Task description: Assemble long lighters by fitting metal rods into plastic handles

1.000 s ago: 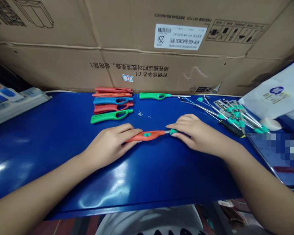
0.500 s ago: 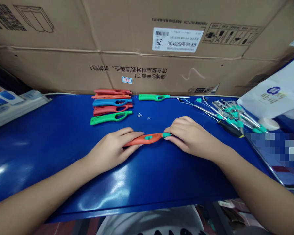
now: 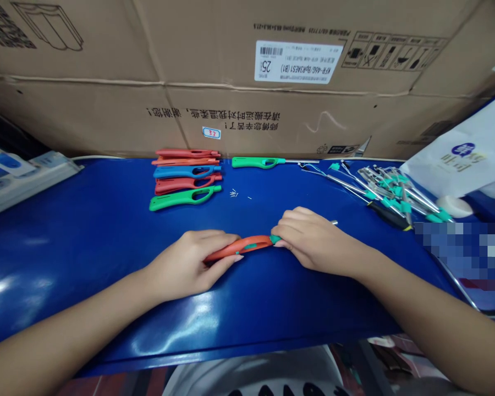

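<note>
An orange gas lighter (image 3: 244, 246) with a teal trigger is held a little above or on the blue table; I cannot tell which. My left hand (image 3: 196, 258) is closed around its handle end, thumb along the near side. On the teal collar (image 3: 275, 240) at the lighter's other end, my right hand (image 3: 309, 236) is pinched shut. A short bit of metal tube (image 3: 334, 223) shows beyond the right hand; the rest of it is hidden by the fingers and palm.
Several lighter handles, among them a green one (image 3: 185, 198) and a blue one (image 3: 185, 171), lie at back left. A green lighter (image 3: 258, 162) with its metal tube rests by the cardboard box (image 3: 214, 99). Small pins (image 3: 233, 193), metal tube parts (image 3: 390, 192) and a screwdriver (image 3: 390, 216) lie farther right.
Both hands and the orange lighter have come slightly nearer to me. The lighter has rolled and tilted, its collar end now higher in view, and the right hand covers more of the collar.
</note>
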Action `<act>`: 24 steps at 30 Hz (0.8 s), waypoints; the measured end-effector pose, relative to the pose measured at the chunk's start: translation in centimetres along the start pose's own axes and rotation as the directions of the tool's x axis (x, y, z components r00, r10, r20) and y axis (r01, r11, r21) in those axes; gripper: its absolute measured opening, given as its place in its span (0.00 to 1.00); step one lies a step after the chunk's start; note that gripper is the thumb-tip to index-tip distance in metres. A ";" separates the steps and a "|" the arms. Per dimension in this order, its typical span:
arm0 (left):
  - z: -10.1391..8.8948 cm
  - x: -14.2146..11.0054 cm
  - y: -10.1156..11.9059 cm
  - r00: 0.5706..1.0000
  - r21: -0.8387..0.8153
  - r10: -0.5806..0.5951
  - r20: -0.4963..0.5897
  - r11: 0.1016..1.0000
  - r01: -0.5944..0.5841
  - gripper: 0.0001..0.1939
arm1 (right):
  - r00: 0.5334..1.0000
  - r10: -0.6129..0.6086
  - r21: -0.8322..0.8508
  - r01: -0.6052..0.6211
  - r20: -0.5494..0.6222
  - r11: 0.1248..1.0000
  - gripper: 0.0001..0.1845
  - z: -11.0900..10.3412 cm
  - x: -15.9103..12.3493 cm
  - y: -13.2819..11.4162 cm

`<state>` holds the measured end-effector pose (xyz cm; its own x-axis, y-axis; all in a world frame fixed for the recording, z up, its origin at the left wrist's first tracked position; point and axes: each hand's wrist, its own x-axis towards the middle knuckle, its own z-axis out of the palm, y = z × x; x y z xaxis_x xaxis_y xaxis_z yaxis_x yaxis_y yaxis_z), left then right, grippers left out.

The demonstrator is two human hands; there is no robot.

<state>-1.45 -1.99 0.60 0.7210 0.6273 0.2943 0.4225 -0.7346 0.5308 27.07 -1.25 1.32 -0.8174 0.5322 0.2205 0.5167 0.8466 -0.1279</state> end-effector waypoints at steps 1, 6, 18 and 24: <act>0.1 -0.1 0.0 1.000 0.037 0.017 -0.002 0.999 -0.017 0.09 | 1.000 -0.002 0.003 0.002 0.004 1.000 0.17 0.1 0.0 0.0; 0.1 -0.4 0.2 0.997 0.163 0.070 -0.014 0.984 -0.067 0.12 | 1.000 0.017 0.021 -0.017 0.019 1.000 0.16 0.1 -0.1 -0.1; -0.3 -0.3 -0.2 0.993 0.254 0.113 -0.030 0.962 -0.101 0.16 | 0.986 0.156 0.101 -0.161 0.055 0.982 0.13 0.0 0.1 -0.2; -0.5 0.1 -0.5 0.997 0.229 -0.034 -0.070 0.972 0.049 0.18 | 0.941 0.328 0.191 -0.338 0.085 0.921 0.06 -0.4 0.1 -0.2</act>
<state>-1.86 -1.43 0.72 0.6663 0.6681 0.3311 0.5719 -0.7428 0.3480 26.97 -1.37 1.76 -0.6216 0.7789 0.0835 0.7037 0.6020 -0.3774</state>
